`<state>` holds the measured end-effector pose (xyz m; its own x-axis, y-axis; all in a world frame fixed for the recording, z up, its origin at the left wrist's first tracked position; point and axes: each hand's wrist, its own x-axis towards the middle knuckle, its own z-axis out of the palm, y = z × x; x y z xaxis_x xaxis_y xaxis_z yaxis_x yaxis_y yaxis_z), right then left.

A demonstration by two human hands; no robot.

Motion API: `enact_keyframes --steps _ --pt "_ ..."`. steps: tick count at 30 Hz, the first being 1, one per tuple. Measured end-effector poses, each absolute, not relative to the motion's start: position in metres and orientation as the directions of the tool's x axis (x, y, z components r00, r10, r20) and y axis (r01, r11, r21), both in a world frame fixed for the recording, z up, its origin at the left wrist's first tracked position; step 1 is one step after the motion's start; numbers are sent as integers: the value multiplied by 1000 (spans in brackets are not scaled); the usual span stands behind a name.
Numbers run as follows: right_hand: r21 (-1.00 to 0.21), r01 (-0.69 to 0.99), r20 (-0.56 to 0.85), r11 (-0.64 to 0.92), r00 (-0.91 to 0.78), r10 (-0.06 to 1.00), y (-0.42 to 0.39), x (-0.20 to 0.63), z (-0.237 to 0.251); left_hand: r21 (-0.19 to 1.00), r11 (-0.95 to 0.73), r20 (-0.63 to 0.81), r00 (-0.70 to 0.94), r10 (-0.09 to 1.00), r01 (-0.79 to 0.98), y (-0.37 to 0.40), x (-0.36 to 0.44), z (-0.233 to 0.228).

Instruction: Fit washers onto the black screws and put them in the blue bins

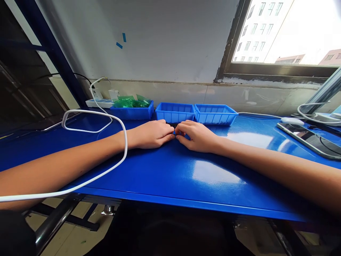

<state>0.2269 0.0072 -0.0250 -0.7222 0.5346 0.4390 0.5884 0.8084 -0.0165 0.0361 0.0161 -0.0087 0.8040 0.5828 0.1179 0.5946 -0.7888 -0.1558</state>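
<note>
My left hand and my right hand meet over the middle of the blue table. Both are closed, with fingertips nearly touching. Between them shows a sliver of a small dark thing; the fingers cover most of it, so its kind is unclear. Just behind the hands stand two blue bins, a middle bin and a right bin. To their left, another blue bin holds green plastic packets.
A white cable loops across my left forearm. Chargers sit in a power strip at the back left. On the right lie a phone and a white rounded object. A wall and window bound the back.
</note>
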Motion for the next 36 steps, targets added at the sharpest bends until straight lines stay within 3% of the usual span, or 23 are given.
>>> enact_keyframes --steps 36 --pt "-14 619 442 785 -700 560 7 226 -25 -181 -792 124 812 570 583 16 36 -10"
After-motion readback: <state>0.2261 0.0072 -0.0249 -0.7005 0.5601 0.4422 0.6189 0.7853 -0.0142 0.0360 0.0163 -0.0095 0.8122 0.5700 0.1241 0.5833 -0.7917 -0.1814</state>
